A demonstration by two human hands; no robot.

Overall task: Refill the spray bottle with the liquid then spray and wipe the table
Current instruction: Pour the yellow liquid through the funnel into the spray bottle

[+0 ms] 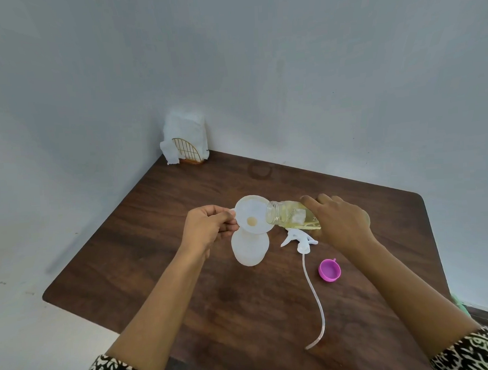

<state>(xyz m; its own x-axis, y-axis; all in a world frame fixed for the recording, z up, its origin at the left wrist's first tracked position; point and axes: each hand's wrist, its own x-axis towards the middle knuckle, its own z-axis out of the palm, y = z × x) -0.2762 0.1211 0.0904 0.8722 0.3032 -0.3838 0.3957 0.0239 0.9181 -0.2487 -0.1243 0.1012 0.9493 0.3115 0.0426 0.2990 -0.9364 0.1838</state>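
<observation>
- at the far left corner of the dark brown wooden table (pixel 186 287) stands a gold wire napkin holder with white paper tissues (pixel 184 142); we will need these later for the wiping, and they are well apart from our hands.
- our left hand (pixel 208 229) is closed in a narrow pinch on the small tab at the rim of the white plastic funnel (pixel 251 214), with the forearm coming up from below and the wrist a little bent.
- the funnel sits in the neck of the round translucent white spray bottle (pixel 250 248), which stands upright on the table, near the middle.
- our right hand (pixel 342 222) is wrapped from above around the clear plastic refill bottle with pale yellow liquid (pixel 291 216); it is tilted almost flat, its open mouth just over the funnel rim.
- we judge the pouring is just at its beginning: we should raise the bottom slowly, keep the mouth over the bowl, and hold the funnel steady so nothing spills.
- just beside the spray bottle lies the white trigger sprayer head with its long clear tube (pixel 301 242).
- further right lies the small purple plastic cap (pixel 329 270), open side up.
</observation>
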